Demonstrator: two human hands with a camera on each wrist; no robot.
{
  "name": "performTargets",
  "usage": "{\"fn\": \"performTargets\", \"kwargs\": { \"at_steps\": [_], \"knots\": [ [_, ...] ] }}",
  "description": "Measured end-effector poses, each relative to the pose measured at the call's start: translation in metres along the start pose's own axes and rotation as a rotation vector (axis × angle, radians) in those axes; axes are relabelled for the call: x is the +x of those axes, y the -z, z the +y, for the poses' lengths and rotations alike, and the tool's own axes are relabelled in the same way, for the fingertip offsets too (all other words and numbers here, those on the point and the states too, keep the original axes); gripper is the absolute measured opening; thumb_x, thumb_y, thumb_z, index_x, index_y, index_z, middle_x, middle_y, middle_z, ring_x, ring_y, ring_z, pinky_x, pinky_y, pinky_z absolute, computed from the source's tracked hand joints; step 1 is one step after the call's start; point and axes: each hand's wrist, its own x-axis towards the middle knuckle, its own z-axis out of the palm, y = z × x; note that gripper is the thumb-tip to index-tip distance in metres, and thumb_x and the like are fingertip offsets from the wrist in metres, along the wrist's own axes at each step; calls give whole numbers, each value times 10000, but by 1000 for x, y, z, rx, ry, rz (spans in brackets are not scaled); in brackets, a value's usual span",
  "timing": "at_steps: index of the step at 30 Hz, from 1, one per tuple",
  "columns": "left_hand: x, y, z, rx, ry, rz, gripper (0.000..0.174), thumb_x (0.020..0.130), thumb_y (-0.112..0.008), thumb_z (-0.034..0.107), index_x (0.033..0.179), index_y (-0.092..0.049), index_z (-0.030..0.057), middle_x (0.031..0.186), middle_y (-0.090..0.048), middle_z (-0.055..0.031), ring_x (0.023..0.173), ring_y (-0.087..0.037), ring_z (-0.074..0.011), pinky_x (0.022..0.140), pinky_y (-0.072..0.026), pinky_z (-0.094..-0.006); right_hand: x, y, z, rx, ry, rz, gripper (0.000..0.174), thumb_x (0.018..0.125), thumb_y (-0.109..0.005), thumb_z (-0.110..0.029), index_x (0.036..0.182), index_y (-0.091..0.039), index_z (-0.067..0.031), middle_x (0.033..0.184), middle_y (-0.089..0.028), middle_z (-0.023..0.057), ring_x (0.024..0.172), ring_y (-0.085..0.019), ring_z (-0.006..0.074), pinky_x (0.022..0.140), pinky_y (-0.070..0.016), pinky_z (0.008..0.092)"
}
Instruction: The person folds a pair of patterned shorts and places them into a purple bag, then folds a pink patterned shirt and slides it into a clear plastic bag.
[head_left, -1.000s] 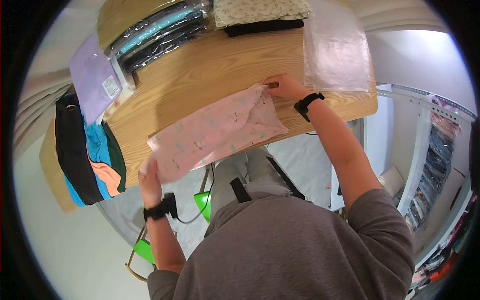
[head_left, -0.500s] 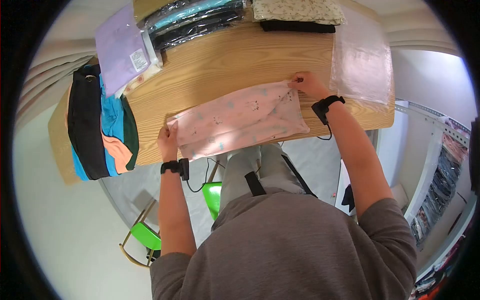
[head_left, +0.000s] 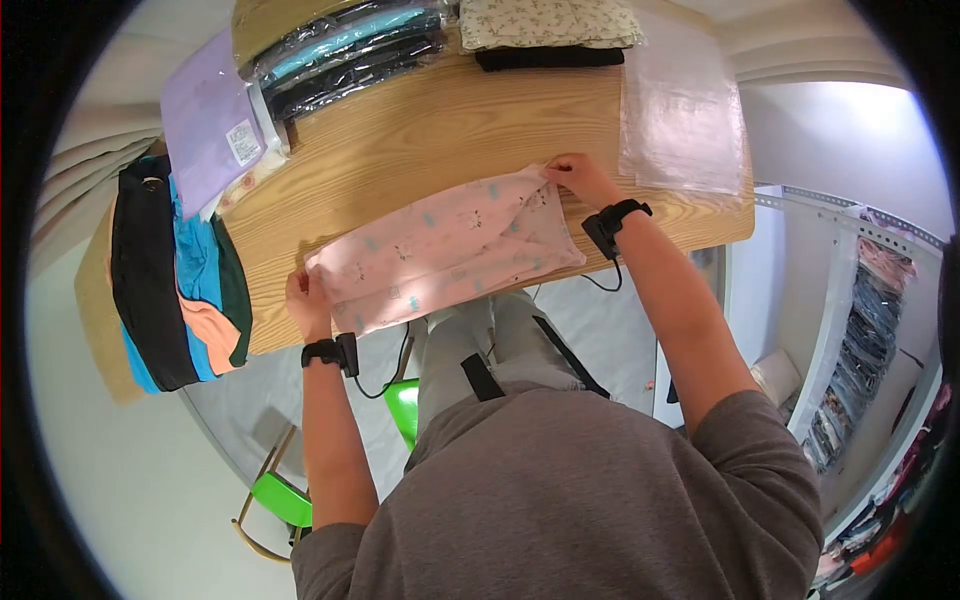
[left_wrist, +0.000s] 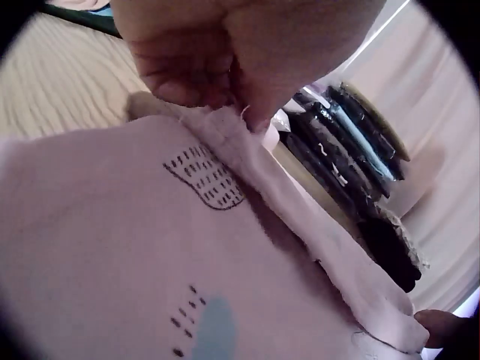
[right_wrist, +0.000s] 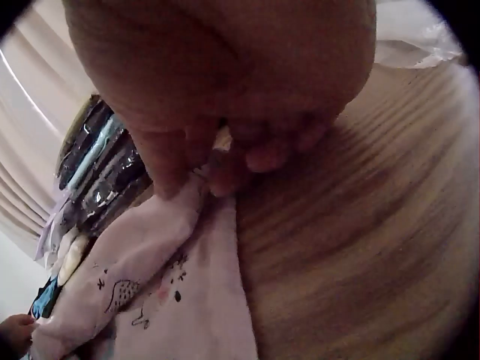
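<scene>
A pink printed cloth (head_left: 440,250), folded into a long strip, lies along the front edge of the wooden table, its near edge reaching that edge. My left hand (head_left: 308,300) pinches its left end; in the left wrist view the thumb and curled fingers (left_wrist: 187,82) grip the seamed edge of the fabric. At the far right corner my right hand (head_left: 584,180) pinches the cloth between thumb and fingers, as the right wrist view shows. The fabric (right_wrist: 120,262) stretches between both hands, with a loose diagonal fold near the right end.
Plastic-wrapped garments (head_left: 350,60) lie at the back left, beside a purple package (head_left: 210,120). Folded black, blue and peach clothes (head_left: 150,280) are on the left. A floral folded cloth (head_left: 550,22) lies at the back, clear plastic bags (head_left: 683,120) at the right.
My left hand has moved up from below the table edge to the cloth's left end, and the cloth now lies flatter. The right hand keeps its pinch on the far right corner.
</scene>
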Motion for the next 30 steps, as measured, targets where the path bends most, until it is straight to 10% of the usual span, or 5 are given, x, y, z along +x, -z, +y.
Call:
{"fn": "performTargets", "kwargs": {
  "at_steps": [13, 20, 30],
  "knots": [
    [-3, 2, 19, 76, -75, 35, 332, 805, -664, 251, 930, -549, -34, 820, -599, -145, 720, -582, -221, 657, -470, -329, -16, -22, -40, -192, -146, 413, 386, 774, -618, -262, 1080, -520, -49, 1090, -562, 196, 958, -559, 357, 790, -441, 433],
    [-37, -1, 29, 597, 26, 31, 608, 695, -707, 464, 984, -507, -31, 919, -588, -230, 857, -576, -375, 767, -457, -461, -68, -119, -68, -764, 434, 390, 520, 862, -506, -380, 1331, -399, -182, 1374, -355, 155, 1280, -307, 355, 1008, -263, 555],
    [-29, -7, 15, 257, 161, -123, 484, 737, -680, 388, 971, -565, -20, 966, -632, -208, 900, -598, -364, 773, -465, -426, -61, -136, -55, -702, 348, 351, 567, 855, -482, -457, 1355, -374, -211, 1439, -257, 131, 1338, -202, 335, 1019, -187, 601]
  ]
}}
